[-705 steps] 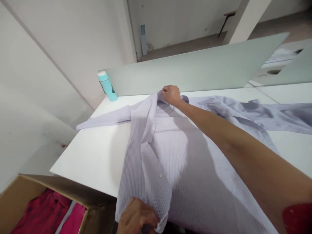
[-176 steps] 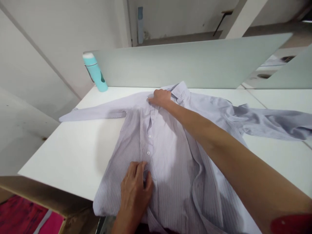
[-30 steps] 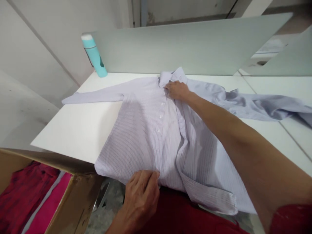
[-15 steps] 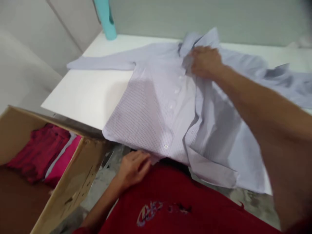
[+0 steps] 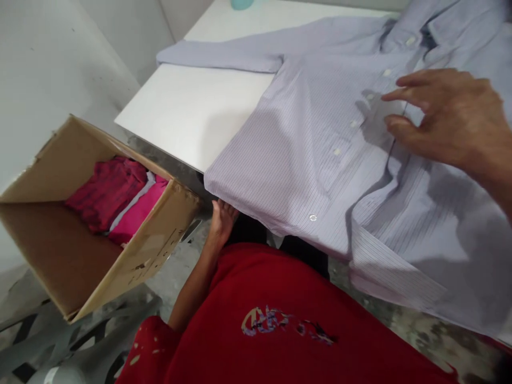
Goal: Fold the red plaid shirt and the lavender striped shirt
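Note:
A light purple, finely striped long-sleeved shirt (image 5: 276, 154) lies front up, its button front partly unfastened and its lower edge hanging past the table's front edge. One sleeve stretches out to the left. Over the button band hovers my right hand (image 5: 452, 114), thumb and fingers apart with nothing between them. My left hand (image 5: 224, 218) is at the shirt's lower left hem, fingers stretched out; their tips are partly hidden beneath the cloth.
The shirt rests on a white table (image 5: 180, 112). To the left, a cardboard box (image 5: 160, 240) holds folded red and pink clothes (image 5: 116, 192). Below it is a grey plastic stool or chair (image 5: 100, 336). A turquoise object (image 5: 241, 4) stands at the table's back.
My right hand has let go of the shirt near the collar and come down toward the buttons. The collar now lies flatter. My left hand has opened at the hem. The view has shifted left and down.

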Motion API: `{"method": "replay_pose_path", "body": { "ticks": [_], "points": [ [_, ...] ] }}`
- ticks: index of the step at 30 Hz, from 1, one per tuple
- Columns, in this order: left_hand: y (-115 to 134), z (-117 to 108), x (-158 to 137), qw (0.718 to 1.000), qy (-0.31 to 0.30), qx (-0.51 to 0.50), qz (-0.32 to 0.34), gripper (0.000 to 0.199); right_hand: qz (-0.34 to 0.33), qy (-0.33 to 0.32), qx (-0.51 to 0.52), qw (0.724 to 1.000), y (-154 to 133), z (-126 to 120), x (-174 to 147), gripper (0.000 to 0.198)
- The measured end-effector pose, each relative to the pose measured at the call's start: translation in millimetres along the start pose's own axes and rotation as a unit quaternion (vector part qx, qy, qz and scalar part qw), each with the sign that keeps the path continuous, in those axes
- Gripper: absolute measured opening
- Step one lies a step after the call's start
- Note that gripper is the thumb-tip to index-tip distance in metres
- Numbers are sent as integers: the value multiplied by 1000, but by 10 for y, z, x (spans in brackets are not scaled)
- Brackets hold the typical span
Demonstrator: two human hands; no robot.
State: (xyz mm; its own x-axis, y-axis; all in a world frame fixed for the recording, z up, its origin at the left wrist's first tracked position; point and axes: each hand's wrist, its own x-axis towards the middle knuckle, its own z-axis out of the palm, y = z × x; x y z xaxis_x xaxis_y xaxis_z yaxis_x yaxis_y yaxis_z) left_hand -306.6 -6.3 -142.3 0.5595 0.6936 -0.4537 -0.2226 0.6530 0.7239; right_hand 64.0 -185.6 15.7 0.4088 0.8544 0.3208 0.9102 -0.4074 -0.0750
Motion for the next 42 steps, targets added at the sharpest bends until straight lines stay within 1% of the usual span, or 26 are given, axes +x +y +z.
{"method": "replay_pose_path", "body": {
  "ticks": [2,3,6,8,11,15,19,21,22,24,27,30,32,35,38,42],
  "points": [
    [115,94,45,999,4,-42,8,73,-12,21,7,1000,-25,-44,-116,46],
    [183,123,58,998,2,-53,20,70,-20,36,14,999,-20,-50,-168,46],
    [378,140,65,996,-7,-58,75,50,-48,103,50,992,21,-11,-277,48],
    [468,101,45,992,-14,-35,123,37,-60,128,65,988,16,19,-313,46],
    [537,8,-6,985,-22,0,171,30,-62,110,68,990,-97,-10,-345,42],
    [602,-91,-11,983,-14,19,181,31,-82,67,77,991,-384,-102,-402,40],
    [613,-83,28,979,-15,33,202,32,-117,14,100,988,-697,-106,-522,38],
    [529,-57,-6,986,-32,33,160,40,-121,-27,108,986,-812,-82,-590,36],
    [458,-43,-43,991,-49,34,121,45,-119,-43,111,986,-851,-67,-618,36],
    [271,-11,-143,994,-96,42,25,54,-110,-54,115,986,-891,-41,-650,35],
    [-29,56,-302,981,-157,71,-91,60,-108,-33,114,987,-880,-39,-650,34],
    [-201,123,-396,959,-205,113,-162,56,-83,-18,113,990,-821,-85,-641,37],
    [-224,155,-415,947,-219,145,-184,53,-51,-36,106,992,-773,-122,-657,40],
    [-194,181,-402,937,-216,201,-187,54,-11,-64,99,993,-707,-144,-724,40],
    [-198,197,-358,927,-230,239,-176,53,-5,-26,115,993,-653,-100,-804,38],
    [-281,237,-285,922,-237,263,-160,57,-12,23,126,992,-583,-15,-879,35]
  ]
}}
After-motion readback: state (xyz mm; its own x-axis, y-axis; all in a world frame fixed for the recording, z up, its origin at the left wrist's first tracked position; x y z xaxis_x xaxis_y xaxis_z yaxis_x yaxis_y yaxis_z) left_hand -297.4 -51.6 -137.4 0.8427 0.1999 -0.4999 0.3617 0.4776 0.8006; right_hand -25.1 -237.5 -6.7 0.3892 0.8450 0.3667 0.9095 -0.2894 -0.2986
